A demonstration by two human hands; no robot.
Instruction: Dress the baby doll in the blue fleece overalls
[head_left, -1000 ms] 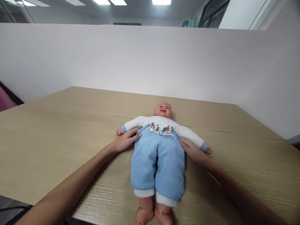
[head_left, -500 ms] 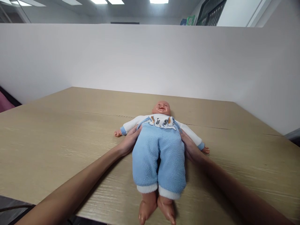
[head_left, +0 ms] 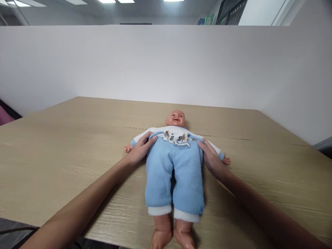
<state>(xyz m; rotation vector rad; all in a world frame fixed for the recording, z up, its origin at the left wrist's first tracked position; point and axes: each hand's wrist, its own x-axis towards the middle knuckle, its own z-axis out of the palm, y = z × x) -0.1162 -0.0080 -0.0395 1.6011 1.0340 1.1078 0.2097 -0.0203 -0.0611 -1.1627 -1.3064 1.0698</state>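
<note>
On its back on the wooden table lies a baby doll (head_left: pixel 176 118), head away from me and bare feet toward me. It wears a white long-sleeved top (head_left: pixel 141 135) with blue cuffs and fluffy blue trousers (head_left: pixel 173 173) with white hems. An animal face with eyes and ears decorates the chest. My left hand (head_left: pixel 142 147) pinches the trousers' waistband at the left side, thumb on top. At the opposite side my right hand (head_left: pixel 211 157) grips the waistband the same way. The waistband is pulled out wide between both hands; most of the fingers are hidden behind the fabric.
The wooden table (head_left: pixel 77 145) spreads out on all sides of the doll. A white partition (head_left: pixel 166 65) rises behind it and along the right. A dark cable (head_left: pixel 18 229) shows beyond the table's near left edge.
Both hands have come up to the waistband, thumbs now on top, and have drawn it outward and up. The doll's arms are more covered by my hands. The view has shifted slightly.
</note>
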